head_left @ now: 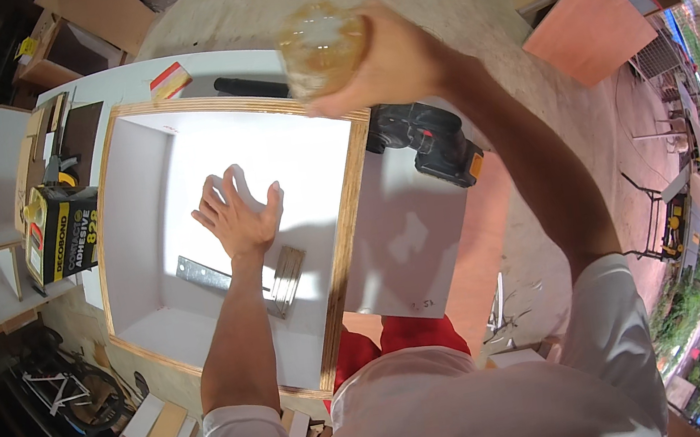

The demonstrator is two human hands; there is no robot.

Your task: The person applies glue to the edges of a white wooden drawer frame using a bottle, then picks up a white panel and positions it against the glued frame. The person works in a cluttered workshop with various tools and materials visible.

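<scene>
The right hand [402, 52] grasps a clear, amber-stained container [325, 49], thumb and fingers wrapped about its right side, holding it up over the far right corner of an open box [347, 210] with white inner faces and layered wooden edges; the container is slightly blurred, and no label can be made out on it. The left hand [237, 217] grips nothing: its fingers are spread over the box's bright white floor, though whether they touch it I cannot tell. Just nearer, partly behind the left forearm, a try square with a metal blade [202, 273] and a pale stock [288, 275] lies inside the box. To the left of the box stands a black and yellow tin [70, 231], its side bearing large printed lettering in yellow and white. Beyond the far edge lie a red, yellow and white piece [169, 81] and a dark rod-like thing [251, 86]. Right of the box, a black power tool [429, 141] with an orange patch rests on a white panel [372, 247], whose near edge carries small dark marks too tiny to read.
</scene>
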